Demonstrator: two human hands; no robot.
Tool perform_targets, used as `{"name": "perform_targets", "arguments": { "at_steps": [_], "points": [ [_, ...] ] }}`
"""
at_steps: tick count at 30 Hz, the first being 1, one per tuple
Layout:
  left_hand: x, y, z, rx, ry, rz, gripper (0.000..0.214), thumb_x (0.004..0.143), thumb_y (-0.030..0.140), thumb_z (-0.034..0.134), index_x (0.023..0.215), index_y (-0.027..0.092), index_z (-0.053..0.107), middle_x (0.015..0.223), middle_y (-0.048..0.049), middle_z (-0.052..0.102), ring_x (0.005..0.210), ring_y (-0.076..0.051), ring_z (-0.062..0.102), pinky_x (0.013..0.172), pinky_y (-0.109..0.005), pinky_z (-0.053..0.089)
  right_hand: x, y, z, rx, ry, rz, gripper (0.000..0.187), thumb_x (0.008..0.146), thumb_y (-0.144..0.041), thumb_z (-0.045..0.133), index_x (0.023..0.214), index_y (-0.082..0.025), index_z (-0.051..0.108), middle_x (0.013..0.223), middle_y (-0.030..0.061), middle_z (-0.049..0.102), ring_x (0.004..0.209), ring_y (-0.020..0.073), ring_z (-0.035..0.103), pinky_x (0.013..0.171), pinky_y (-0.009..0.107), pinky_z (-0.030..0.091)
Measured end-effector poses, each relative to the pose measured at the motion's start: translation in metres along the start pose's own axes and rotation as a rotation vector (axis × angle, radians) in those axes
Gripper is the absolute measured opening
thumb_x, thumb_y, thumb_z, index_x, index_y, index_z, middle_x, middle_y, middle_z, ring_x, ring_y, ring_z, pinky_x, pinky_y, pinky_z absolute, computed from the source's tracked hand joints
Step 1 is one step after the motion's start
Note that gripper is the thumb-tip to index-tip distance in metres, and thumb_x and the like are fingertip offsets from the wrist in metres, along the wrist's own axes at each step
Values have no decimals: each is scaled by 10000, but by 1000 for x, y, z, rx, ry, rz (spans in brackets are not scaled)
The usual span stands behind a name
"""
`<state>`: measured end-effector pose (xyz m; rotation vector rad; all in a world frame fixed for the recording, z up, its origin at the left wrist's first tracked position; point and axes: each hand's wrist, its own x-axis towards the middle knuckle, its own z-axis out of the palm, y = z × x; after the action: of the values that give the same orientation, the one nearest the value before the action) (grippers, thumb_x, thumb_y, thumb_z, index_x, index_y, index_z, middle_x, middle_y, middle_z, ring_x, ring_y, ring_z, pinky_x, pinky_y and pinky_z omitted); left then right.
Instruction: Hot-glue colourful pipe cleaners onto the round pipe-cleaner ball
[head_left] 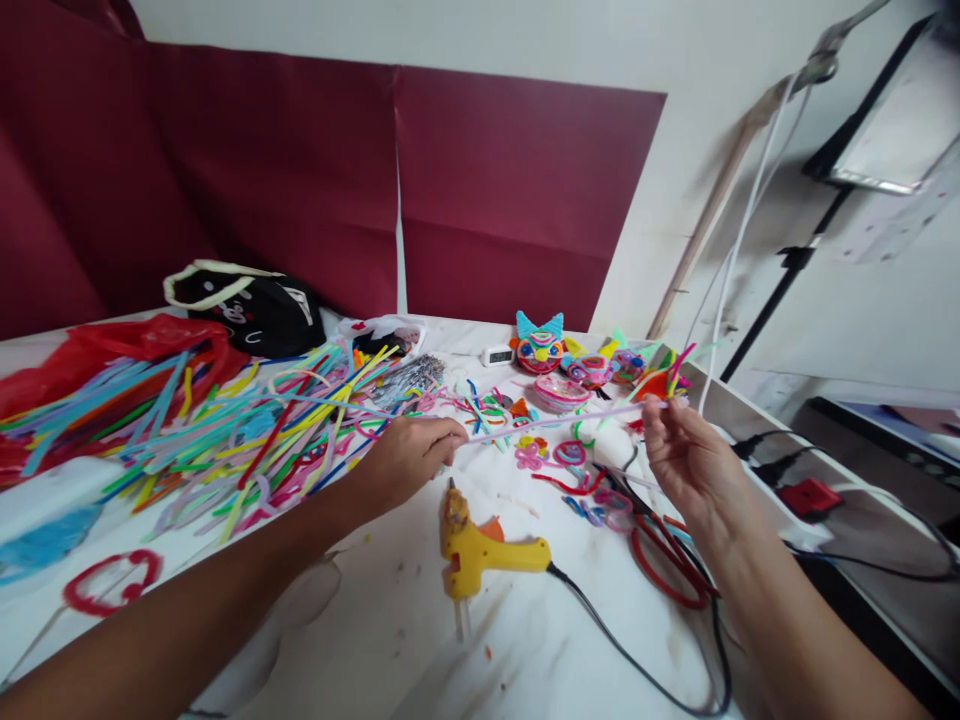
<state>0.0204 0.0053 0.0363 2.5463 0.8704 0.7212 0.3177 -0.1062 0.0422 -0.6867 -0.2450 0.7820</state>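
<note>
A pale lilac pipe cleaner (555,424) is stretched across the air between my two hands. My left hand (416,455) is closed on its left end, fingers pinched together. At the other end, my right hand (686,450) grips it between thumb and fingers, palm turned partly toward me. Below and between them, a yellow hot glue gun (495,555) lies on the white table, its nozzle pointing away from me. Red-handled scissors (664,560) rest under my right forearm, partly hidden by it.
A big heap of coloured pipe cleaners (300,420) covers the left side. Decorated craft figures (540,345) stand at the back near a small white digital clock (496,356). The black glue gun cord (622,640) curls at front right. A red plug (810,498) sits on the right.
</note>
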Motion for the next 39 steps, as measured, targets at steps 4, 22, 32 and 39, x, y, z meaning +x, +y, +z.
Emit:
{"name": "perform_targets", "arguments": {
  "at_steps": [4, 22, 32, 39],
  "points": [
    [2, -2, 2, -28, -13, -35, 267, 886, 252, 450, 859, 168, 702, 596, 16, 644, 482, -95, 527, 524, -188, 397, 1, 0, 1, 10, 14, 1, 251, 887, 3, 485, 710, -104, 628, 642, 45, 710, 569, 88, 707, 585, 114, 588],
    [51, 37, 27, -250, -56, 103, 255, 838, 287, 579, 1033, 187, 708, 1089, -62, 704, 538, -76, 514, 518, -203, 394, -12, 0, 3, 63, -159, 89, 142, 719, -93, 772, 786, -125, 651, 688, 5, 689, 566, 72, 675, 549, 106, 571],
    [53, 41, 35, -583, -151, -68, 378, 817, 326, 596, 1158, 172, 542, 871, -20, 661, 423, -56, 497, 407, -198, 418, -10, -6, 4, 122, -142, 85, 61, 788, -93, 696, 803, -132, 651, 728, 4, 677, 594, 62, 669, 544, 102, 565],
    [54, 40, 36, -386, 84, -34, 285, 785, 359, 655, 997, 173, 612, 887, -7, 639, 488, -51, 473, 482, -195, 391, -16, -8, 9, 136, -159, 111, 66, 782, -98, 701, 777, -127, 642, 693, 10, 665, 547, 57, 645, 510, 93, 544]
  ]
}}
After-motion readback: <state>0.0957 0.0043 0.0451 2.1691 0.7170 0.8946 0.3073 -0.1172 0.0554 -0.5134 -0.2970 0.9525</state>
